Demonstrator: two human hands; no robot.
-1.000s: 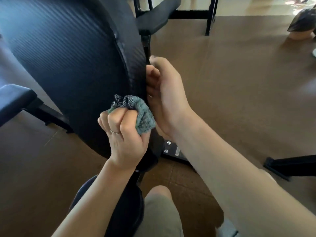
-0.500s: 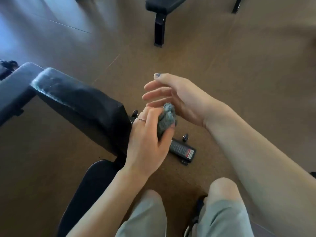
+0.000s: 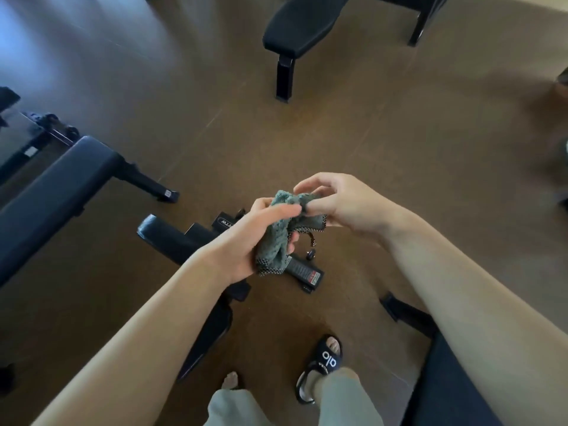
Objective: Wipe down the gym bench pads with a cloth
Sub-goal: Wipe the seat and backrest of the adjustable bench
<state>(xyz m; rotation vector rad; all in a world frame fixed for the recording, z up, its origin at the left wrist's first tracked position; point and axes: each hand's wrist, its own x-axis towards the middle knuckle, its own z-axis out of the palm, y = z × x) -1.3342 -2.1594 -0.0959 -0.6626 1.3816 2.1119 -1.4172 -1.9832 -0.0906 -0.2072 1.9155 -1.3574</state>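
- Step: refolding. The left hand [image 3: 246, 241] grips the cloth [image 3: 278, 238] mid-air while the right hand's [image 3: 341, 207] fingers pinch its top edge, above the floor [image 3: 384, 133].
- Next, likely: a clean face, then the nearest bench pad [image 3: 52, 201].

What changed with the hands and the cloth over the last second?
The left hand lifted the cloth off the bench pad; the right hand let go of the pad's edge and now pinches the cloth too. The left hand's grip on the cloth stayed.

Our left hand [image 3: 246, 241] grips the cloth [image 3: 278, 238], fingers curled round it. Our right hand [image 3: 338, 204] pinches its upper edge at the fingertips.
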